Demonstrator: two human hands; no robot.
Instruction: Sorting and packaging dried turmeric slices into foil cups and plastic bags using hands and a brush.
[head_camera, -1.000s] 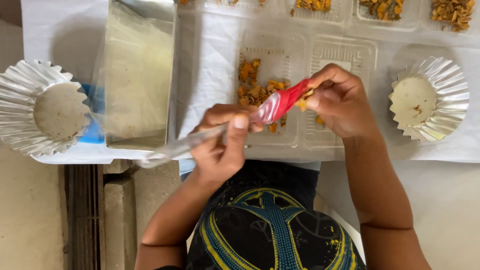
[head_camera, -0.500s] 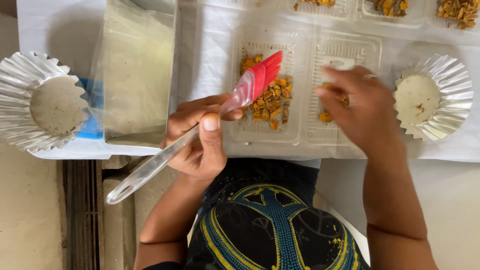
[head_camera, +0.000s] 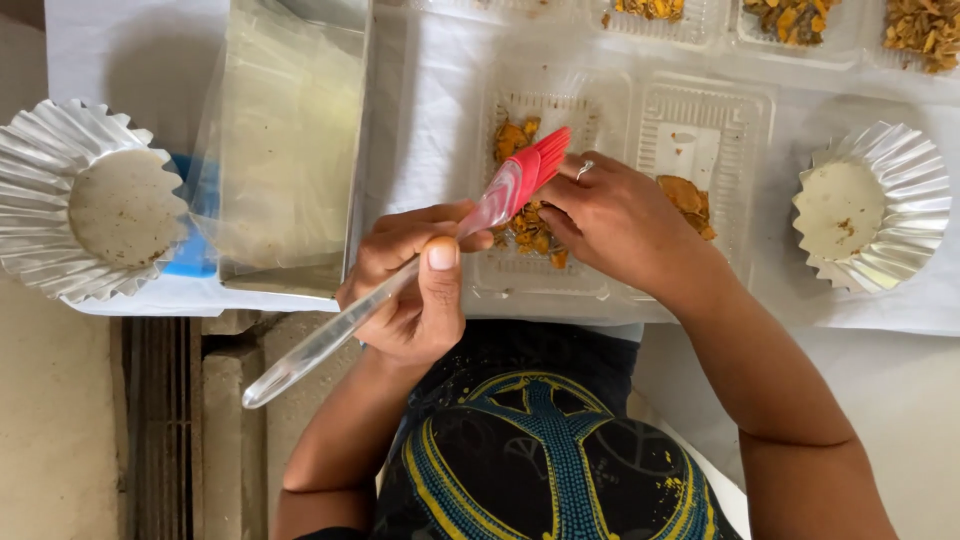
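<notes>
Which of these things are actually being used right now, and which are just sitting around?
In use:
left hand gripping the red-bristled brush
right hand over the clear tray of orange pieces

Lying about:
left foil cup
right foil cup
bag-lined metal tin
far trays of dried bits

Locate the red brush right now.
Head view, centre: the red-bristled brush is held in the left hand, its bristles over the clear tray of orange pieces, just left of the right hand.
</notes>
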